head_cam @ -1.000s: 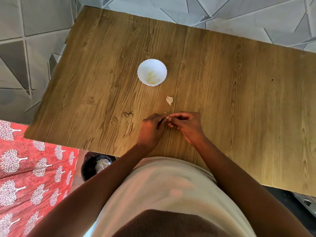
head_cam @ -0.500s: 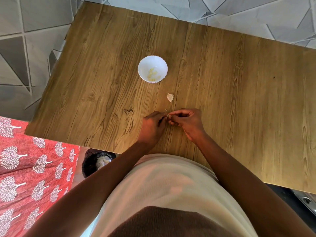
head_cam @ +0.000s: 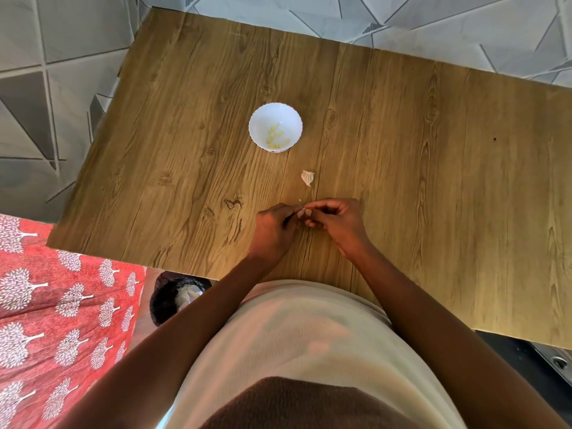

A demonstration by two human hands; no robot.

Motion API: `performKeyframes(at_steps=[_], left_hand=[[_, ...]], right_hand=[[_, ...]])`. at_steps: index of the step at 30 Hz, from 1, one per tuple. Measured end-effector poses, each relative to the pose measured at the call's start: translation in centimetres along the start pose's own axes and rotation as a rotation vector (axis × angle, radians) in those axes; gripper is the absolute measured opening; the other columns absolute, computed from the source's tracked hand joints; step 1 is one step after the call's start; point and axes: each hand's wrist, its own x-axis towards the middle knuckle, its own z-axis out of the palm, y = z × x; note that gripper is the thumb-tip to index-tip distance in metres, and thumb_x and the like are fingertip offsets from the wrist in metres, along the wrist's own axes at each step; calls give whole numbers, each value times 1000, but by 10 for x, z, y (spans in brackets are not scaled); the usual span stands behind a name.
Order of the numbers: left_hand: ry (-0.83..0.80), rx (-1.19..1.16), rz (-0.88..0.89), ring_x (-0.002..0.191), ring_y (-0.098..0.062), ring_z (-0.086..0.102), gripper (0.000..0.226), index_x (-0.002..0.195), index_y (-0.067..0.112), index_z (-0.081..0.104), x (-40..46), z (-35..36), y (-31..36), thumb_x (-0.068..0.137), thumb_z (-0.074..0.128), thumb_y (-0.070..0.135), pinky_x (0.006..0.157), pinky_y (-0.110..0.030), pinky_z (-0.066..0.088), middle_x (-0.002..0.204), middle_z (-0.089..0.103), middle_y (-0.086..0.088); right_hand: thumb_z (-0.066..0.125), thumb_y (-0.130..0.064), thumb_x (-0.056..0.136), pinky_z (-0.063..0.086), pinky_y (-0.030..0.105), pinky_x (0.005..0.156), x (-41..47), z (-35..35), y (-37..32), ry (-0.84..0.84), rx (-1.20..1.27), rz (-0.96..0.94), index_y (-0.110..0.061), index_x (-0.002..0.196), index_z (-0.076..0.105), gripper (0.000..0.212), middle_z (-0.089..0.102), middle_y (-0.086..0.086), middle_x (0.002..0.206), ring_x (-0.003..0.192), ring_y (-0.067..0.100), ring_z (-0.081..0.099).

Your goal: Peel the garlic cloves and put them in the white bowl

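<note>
Here, a person stands at the near edge of a wood-grain table (head_cam: 402, 150), seen from above by a head-worn camera, with both hands brought together over the tabletop. The left hand (head_cam: 274, 230) and the right hand (head_cam: 337, 221) meet fingertip to fingertip, their fingers curled and pinching a small pale garlic clove (head_cam: 301, 212) between them; most of the clove is hidden by the fingers, so how much skin remains on it cannot be told. A tiny pale fleck (head_cam: 300, 200), apparently a scrap of skin, lies on the wood just beyond the fingertips.

Farther from the person, a second garlic clove (head_cam: 307, 178), whitish and with its papery skin on, lies alone on the table between the hands and the white bowl (head_cam: 263, 119). The bowl, with a scalloped rim, stands upright near the middle of the table, well apart from the hands, and holds several small yellowish peeled cloves (head_cam: 275, 137) at its bottom.

Below the table's near-left corner, a dark bin (head_cam: 164, 298) with pale scraps inside sits on the floor, partly covered by the person's left forearm. A red cloth (head_cam: 62, 305) printed with white trees fills the lower-left corner. Grey floor tiles (head_cam: 46, 88) with a triangular pattern surround the table on the far and left sides.
</note>
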Motion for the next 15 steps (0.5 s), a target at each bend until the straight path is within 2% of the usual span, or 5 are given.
performKeyframes(at_steps=[2, 5, 7, 10, 15], left_hand=[[-15, 2, -8, 75, -6, 64, 18, 110, 7, 80, 0, -2, -1, 94, 72, 5, 73, -9, 47, 90, 78, -6], [-30, 8, -19, 68, -14, 66, 12, 102, 7, 81, 2, -3, 1, 95, 73, 12, 65, -27, 53, 83, 77, -5], [-40, 31, -21, 63, -17, 64, 10, 95, 6, 80, 4, -2, 3, 95, 73, 12, 61, -34, 52, 77, 74, -6], [-31, 67, -11, 59, -16, 60, 15, 89, 5, 78, 3, -1, 6, 96, 69, 14, 56, -36, 50, 73, 71, -7], [4, 127, 19, 60, -21, 62, 32, 94, -1, 77, 2, 5, 7, 98, 55, 22, 54, -37, 53, 77, 71, -13]], right_hand=[[72, 0, 91, 60, 31, 76, -2, 1, 0, -27, -21, -22, 0, 104, 77, 15, 78, 14, 93, 82, 26, 74], [71, 3, 90, 60, 28, 76, -2, 2, -3, -23, -63, -52, -2, 104, 77, 16, 79, 11, 91, 78, 20, 74], [71, 3, 90, 60, 29, 75, 0, 1, -3, -11, -103, -64, -1, 103, 78, 16, 78, 11, 90, 76, 19, 73], [74, 3, 88, 61, 31, 76, 1, 2, -3, -1, -143, -77, 0, 103, 78, 16, 78, 12, 89, 75, 21, 73], [76, 1, 87, 61, 30, 79, 0, 3, -3, 9, -172, -106, -5, 100, 80, 15, 79, 6, 91, 85, 19, 76]])
